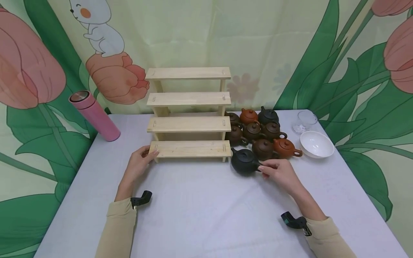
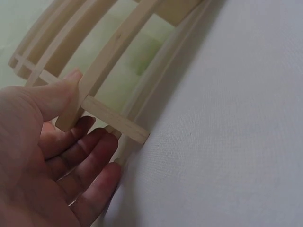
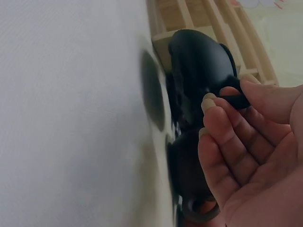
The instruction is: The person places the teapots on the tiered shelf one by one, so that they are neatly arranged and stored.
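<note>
A four-tier wooden stepped rack [image 1: 189, 124] stands on the table. My left hand [image 1: 139, 165] grips the left end of its lowest board, thumb on top and fingers beneath, as the left wrist view shows. At the rack's right front, my right hand [image 1: 280, 174] pinches the handle of a black teapot [image 1: 244, 161]. In the right wrist view the black teapot [image 3: 201, 66] hangs just above the cloth, its shadow apart from it. Behind it, small teapots cluster beside the rack, among them a dark brown one [image 1: 263, 149] and an orange-brown one [image 1: 285, 147].
A white bowl [image 1: 317, 144] and clear glass cups [image 1: 304, 121] stand right of the teapots. On the far left is a pink thermos [image 1: 96, 116]. White cloth [image 1: 206, 211] covers the table, with a printed curtain [image 1: 193, 36] behind it.
</note>
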A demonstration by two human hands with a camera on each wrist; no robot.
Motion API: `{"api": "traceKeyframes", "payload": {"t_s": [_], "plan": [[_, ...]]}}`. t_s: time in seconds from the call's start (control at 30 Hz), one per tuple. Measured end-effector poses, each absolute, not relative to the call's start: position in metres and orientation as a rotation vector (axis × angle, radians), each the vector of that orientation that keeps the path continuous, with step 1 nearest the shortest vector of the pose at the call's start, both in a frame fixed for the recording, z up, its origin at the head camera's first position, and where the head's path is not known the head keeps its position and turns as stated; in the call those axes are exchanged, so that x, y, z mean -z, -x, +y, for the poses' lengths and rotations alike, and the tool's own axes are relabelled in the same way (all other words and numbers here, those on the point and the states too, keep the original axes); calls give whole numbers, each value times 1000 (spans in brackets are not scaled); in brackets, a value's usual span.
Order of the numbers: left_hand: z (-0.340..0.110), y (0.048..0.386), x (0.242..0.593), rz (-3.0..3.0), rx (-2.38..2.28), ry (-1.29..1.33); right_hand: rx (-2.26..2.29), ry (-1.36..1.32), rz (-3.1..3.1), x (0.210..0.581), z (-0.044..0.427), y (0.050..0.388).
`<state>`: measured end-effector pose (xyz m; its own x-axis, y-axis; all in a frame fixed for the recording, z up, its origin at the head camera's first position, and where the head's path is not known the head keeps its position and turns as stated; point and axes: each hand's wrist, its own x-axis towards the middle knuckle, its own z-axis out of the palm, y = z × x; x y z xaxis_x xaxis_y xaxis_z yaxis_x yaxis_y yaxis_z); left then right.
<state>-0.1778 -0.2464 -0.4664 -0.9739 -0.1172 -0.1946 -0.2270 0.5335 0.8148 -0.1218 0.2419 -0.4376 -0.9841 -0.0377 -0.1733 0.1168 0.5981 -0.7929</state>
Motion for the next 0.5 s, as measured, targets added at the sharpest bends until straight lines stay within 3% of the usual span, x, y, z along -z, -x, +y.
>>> {"api": "traceKeyframes", "payload": {"t_s": [0.5], "plan": [[-244, 177, 467, 2655, -1450, 325, 1410, 68, 2707, 415, 249, 118]]}}
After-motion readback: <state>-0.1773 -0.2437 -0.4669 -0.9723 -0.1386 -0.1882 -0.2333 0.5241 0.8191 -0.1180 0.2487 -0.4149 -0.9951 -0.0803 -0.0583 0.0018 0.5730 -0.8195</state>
